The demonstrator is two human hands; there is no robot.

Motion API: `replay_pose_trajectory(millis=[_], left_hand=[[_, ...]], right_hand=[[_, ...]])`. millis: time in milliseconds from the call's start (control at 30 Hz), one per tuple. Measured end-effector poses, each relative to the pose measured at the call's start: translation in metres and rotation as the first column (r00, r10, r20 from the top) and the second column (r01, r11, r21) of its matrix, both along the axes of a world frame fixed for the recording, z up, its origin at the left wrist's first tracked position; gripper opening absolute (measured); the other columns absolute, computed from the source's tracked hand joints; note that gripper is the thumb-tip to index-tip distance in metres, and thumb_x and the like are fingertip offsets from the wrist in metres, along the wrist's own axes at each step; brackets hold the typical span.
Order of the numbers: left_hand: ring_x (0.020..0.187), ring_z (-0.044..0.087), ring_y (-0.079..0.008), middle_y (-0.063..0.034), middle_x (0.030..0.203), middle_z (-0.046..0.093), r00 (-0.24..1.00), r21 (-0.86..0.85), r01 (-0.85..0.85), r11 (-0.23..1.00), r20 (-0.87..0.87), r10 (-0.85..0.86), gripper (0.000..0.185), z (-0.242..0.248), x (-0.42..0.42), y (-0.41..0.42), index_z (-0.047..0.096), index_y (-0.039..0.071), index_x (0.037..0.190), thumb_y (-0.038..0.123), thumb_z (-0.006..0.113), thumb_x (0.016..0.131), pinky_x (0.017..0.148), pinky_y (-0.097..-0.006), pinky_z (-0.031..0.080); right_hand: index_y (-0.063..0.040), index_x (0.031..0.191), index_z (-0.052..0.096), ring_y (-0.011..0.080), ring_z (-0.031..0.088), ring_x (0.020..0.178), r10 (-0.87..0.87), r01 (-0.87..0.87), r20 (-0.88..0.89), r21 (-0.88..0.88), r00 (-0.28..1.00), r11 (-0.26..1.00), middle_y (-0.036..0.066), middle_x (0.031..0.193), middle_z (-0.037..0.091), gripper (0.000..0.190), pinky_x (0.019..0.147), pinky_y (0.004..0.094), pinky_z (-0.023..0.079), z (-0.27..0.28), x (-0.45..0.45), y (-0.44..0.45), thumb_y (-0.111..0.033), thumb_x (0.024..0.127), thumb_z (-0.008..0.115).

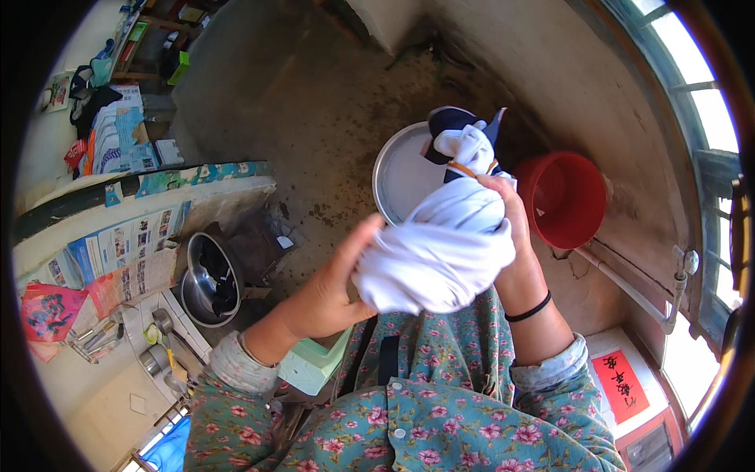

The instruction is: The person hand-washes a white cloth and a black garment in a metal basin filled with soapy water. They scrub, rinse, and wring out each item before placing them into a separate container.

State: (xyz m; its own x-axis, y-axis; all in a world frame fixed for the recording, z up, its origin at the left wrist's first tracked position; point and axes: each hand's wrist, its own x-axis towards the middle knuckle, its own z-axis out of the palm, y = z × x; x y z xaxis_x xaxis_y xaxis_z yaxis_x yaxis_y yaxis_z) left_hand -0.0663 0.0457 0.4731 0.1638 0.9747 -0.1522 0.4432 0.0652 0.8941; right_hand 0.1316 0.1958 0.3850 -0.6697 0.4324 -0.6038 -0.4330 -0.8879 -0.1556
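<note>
A bunched, twisted white garment (pixel 436 265) with dark navy parts and an orange-brown trim is held up in front of me. My left hand (pixel 342 283) grips its near left side, the thumb and fingers spread around the thick white folds. On the other side my right hand (pixel 512 212) clasps the cloth below the trim, its fingers partly hidden behind the fabric. The navy end points away from me, over a round metal basin (pixel 396 171) that holds whitish water. The garment hides the basin's right and near parts.
A red plastic bucket (pixel 569 200) stands right of the basin near the wall, beside a water pipe (pixel 619 280). At left, a steel basin (pixel 194 295) contains dark cloth. A pale green plastic stool (pixel 312 363) is close to my body. Stained concrete floor (pixel 283 118) stretches ahead.
</note>
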Motion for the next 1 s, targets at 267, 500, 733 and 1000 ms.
replay_pose_trajectory(millis=[267,500,733,1000], left_hand=[[0.111,0.054,-0.0257,-0.0057,0.121,0.056,0.852,0.544,0.474,0.693,-0.482,-0.204,0.041,0.013,0.02,0.036,0.044,0.017,0.11,0.024,0.068,0.078,0.089,-0.0399,0.047],[0.126,0.045,-0.0252,-0.0092,0.139,0.042,0.757,0.593,0.651,0.473,-0.472,-0.451,0.027,-0.018,0.077,0.046,0.045,0.013,0.106,0.018,0.056,0.082,0.115,-0.044,0.022],[0.085,0.059,-0.0258,-0.0063,0.093,0.058,0.865,0.613,0.479,0.629,-0.206,-0.458,0.017,-0.016,0.053,0.042,0.055,0.009,0.09,0.012,0.064,0.076,0.09,-0.045,0.047],[0.096,0.061,-0.0261,-0.0108,0.093,0.062,-0.053,-0.426,-0.776,0.465,0.778,0.626,0.026,-0.027,0.026,0.034,0.058,0.004,0.099,0.028,0.048,0.096,0.096,-0.0493,0.045]], right_hand=[[-0.003,0.111,0.056,0.0266,0.067,0.077,0.165,-0.182,-0.139,-0.12,0.976,0.976,0.014,0.087,0.066,0.034,0.072,0.0379,0.056,0.028,-0.026,-0.012,-0.026,0.086,0.055],[-0.007,0.109,0.061,0.0249,0.067,0.066,0.316,-0.293,0.03,-0.294,0.948,0.91,0.011,0.083,0.069,0.036,0.064,0.0382,0.056,0.009,-0.044,-0.029,-0.033,0.085,0.056],[-0.002,0.106,0.06,0.0238,0.065,0.076,-0.061,0.019,-0.17,-0.24,0.984,0.971,0.011,0.087,0.067,0.03,0.073,0.0359,0.054,-0.001,-0.039,-0.027,-0.026,0.088,0.054],[-0.002,0.126,0.048,0.0293,0.059,0.107,-0.409,0.411,-0.072,0.011,0.91,0.912,0.014,0.119,0.058,0.046,0.098,0.0449,0.045,0.024,-0.037,-0.036,-0.02,0.085,0.06]])
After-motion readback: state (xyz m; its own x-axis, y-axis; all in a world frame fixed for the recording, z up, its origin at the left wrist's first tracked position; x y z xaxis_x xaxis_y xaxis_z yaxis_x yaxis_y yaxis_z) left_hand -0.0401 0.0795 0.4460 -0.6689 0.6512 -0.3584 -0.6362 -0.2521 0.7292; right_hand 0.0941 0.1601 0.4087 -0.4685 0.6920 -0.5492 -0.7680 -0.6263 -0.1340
